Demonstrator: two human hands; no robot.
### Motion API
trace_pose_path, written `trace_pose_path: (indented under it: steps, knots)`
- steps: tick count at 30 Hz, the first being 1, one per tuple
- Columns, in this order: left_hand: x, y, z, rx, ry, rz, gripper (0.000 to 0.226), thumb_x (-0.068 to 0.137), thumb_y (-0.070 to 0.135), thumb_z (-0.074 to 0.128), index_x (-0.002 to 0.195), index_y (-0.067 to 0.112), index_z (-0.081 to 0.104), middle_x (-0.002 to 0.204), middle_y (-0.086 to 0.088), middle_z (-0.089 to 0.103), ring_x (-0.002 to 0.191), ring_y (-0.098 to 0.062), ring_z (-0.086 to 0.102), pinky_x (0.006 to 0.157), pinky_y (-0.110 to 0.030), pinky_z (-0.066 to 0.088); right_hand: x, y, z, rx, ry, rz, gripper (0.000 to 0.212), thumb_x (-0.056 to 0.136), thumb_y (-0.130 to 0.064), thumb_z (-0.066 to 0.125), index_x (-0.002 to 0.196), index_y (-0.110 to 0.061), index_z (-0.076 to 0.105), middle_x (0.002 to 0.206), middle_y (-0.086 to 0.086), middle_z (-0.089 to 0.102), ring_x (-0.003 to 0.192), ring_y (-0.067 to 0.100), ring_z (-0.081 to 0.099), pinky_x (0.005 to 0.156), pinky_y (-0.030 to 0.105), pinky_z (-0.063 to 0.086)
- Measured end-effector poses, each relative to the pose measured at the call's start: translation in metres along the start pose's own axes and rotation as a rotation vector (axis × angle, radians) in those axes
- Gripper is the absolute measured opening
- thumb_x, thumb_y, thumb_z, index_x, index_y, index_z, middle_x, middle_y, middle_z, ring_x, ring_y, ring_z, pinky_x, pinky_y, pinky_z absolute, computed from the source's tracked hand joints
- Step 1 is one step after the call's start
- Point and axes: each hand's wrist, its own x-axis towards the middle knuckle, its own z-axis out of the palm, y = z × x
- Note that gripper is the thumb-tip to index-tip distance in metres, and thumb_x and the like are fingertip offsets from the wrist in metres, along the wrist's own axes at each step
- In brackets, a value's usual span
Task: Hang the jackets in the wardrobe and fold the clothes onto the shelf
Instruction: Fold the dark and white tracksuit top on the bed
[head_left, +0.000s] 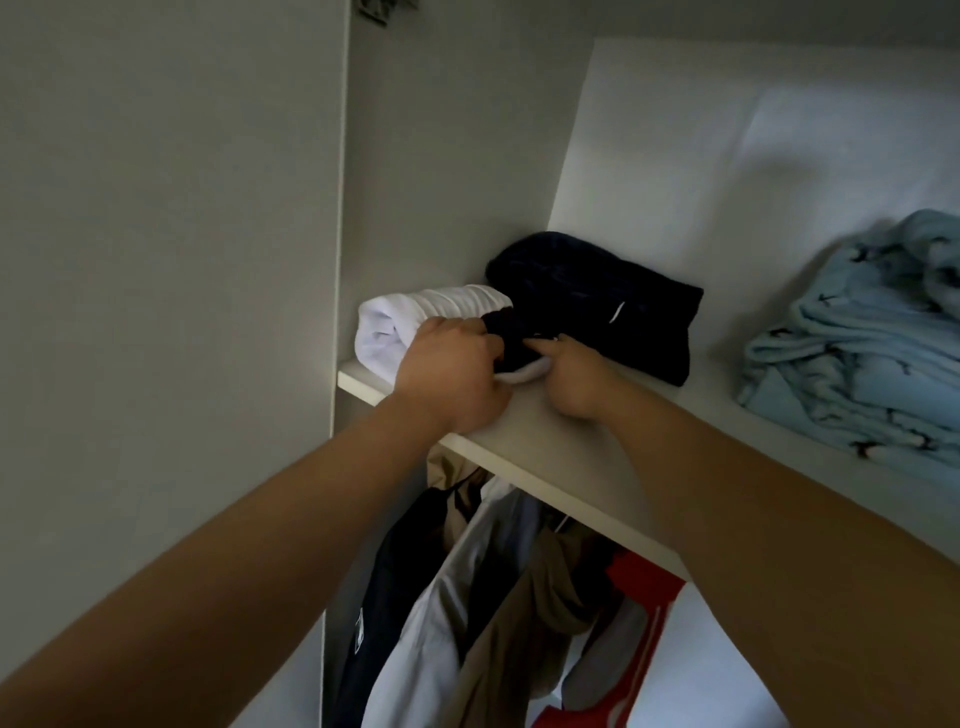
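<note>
1. Nearest the camera: your two forearms, reaching up and away from you to the shelf (545, 457). Both hands meet at its front left corner.

2. Left hand (449, 371): fingers curled over the near end of the white folded garment (415, 322), knuckles toward you. It is grasping cloth where the white piece meets the dark one.

3. Right hand (569, 376): thumb and fingers pinch the near edge of the dark folded garment (597, 306), with a sliver of white cloth showing under the pinch. The fingertips are partly hidden, so I cannot tell how much of each piece it holds.

4. Position of the task's things: the white garment lies against the wardrobe's left wall, the dark one touching it on the right and running back toward the rear panel. Both rest on the shelf.

5. Key relation: the bundle lies straight ahead of both hands, its long axis running from the front edge back and to the right. The left hand is on the white end, the right on the dark end; neither is clearly nearer.

6. Judgement: the next move is probably a push along that axis, away from you, to seat the pieces clear of the front edge.

7. Well apart on the right: a light blue folded stack (862, 343). Below the shelf, hanging jackets (467, 613).
</note>
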Motion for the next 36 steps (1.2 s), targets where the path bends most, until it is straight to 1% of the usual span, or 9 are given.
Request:
trace_pose_path:
  steps: [3,6,10,13,18,21,27,32,36]
  knots:
    - [-0.004,0.002,-0.014,-0.041,-0.047,0.033,0.036,0.079,0.040,0.064,0.106,0.018,0.071,0.093,0.000,0.063,0.089,-0.020,0.060,0.088,-0.029,0.039,-0.020,0.005,-0.008,0.034,0.061,-0.001,0.054,0.101,-0.004,0.045,0.153,-0.010,0.033,0.155,0.016,0.036,0.141,0.030,0.038,0.114,0.027,0.025]
    - [-0.018,0.013,-0.032,-0.110,0.074,0.090,0.043,0.083,0.031,0.069,0.121,0.010,0.069,0.107,-0.010,0.068,0.098,-0.026,0.062,0.095,-0.033,0.042,-0.044,0.009,-0.020,0.120,0.199,0.018,0.041,0.102,-0.008,0.044,0.143,-0.010,0.052,0.141,0.013,0.055,0.129,0.028,0.051,0.097,0.014,0.032]
    - [-0.039,0.049,-0.049,-0.309,0.288,0.095,0.021,0.086,0.017,0.070,0.105,0.009,0.074,0.095,-0.004,0.073,0.088,-0.019,0.067,0.082,-0.032,0.053,-0.095,0.010,-0.039,0.232,0.349,0.053,0.024,0.100,-0.024,0.056,0.118,-0.025,0.071,0.115,-0.006,0.070,0.108,0.011,0.063,0.085,0.011,0.043]
    - [-0.038,0.093,-0.053,-0.534,0.280,-0.013,0.007,0.086,0.021,0.069,0.080,0.021,0.071,0.067,0.017,0.063,0.065,0.004,0.058,0.066,-0.009,0.043,-0.146,0.018,-0.048,0.276,0.436,0.113,0.013,0.095,-0.031,0.063,0.089,-0.041,0.067,0.081,-0.028,0.061,0.077,-0.013,0.060,0.060,0.000,0.040]
    - [-0.033,0.173,-0.038,-0.760,0.120,0.056,0.010,0.087,0.030,0.069,0.078,0.024,0.070,0.059,0.023,0.057,0.064,0.012,0.055,0.061,-0.001,0.036,-0.241,0.046,-0.065,0.200,0.625,0.358,0.014,0.094,-0.032,0.063,0.098,-0.031,0.075,0.078,-0.023,0.063,0.080,-0.006,0.061,0.066,-0.005,0.036]
    - [-0.043,0.221,-0.032,-0.896,0.043,0.194,0.014,0.086,0.035,0.069,0.072,0.031,0.066,0.067,0.035,0.058,0.066,0.010,0.057,0.063,0.000,0.035,-0.299,0.051,-0.072,0.085,0.724,0.501,0.015,0.092,-0.034,0.063,0.099,-0.030,0.076,0.077,-0.022,0.064,0.082,-0.010,0.057,0.067,-0.007,0.034]
    - [-0.077,0.296,-0.029,-1.166,-0.112,0.639,0.019,0.088,0.034,0.068,0.072,0.026,0.065,0.061,0.011,0.057,0.061,-0.010,0.058,0.057,-0.012,0.038,-0.399,0.024,-0.068,0.010,0.978,0.832,0.015,0.092,-0.037,0.062,0.092,-0.031,0.076,0.086,-0.020,0.073,0.083,-0.005,0.067,0.076,0.015,0.051]
    - [-0.127,0.343,-0.018,-1.367,-0.362,1.006,0.022,0.089,0.037,0.066,0.071,0.024,0.064,0.054,0.011,0.054,0.059,-0.011,0.057,0.054,-0.011,0.037,-0.476,-0.026,-0.024,-0.123,1.178,1.268,0.022,0.094,-0.041,0.058,0.087,-0.029,0.074,0.080,-0.022,0.072,0.078,-0.005,0.067,0.069,0.020,0.052]
    - [-0.202,0.379,-0.031,-1.497,-0.614,1.199,0.027,0.091,0.042,0.064,0.073,0.023,0.066,0.056,0.012,0.058,0.062,-0.010,0.059,0.053,-0.013,0.040,-0.531,-0.091,0.015,-0.199,1.191,1.647,0.028,0.094,-0.050,0.053,0.092,-0.031,0.074,0.082,-0.020,0.073,0.079,0.000,0.068,0.075,0.032,0.058]
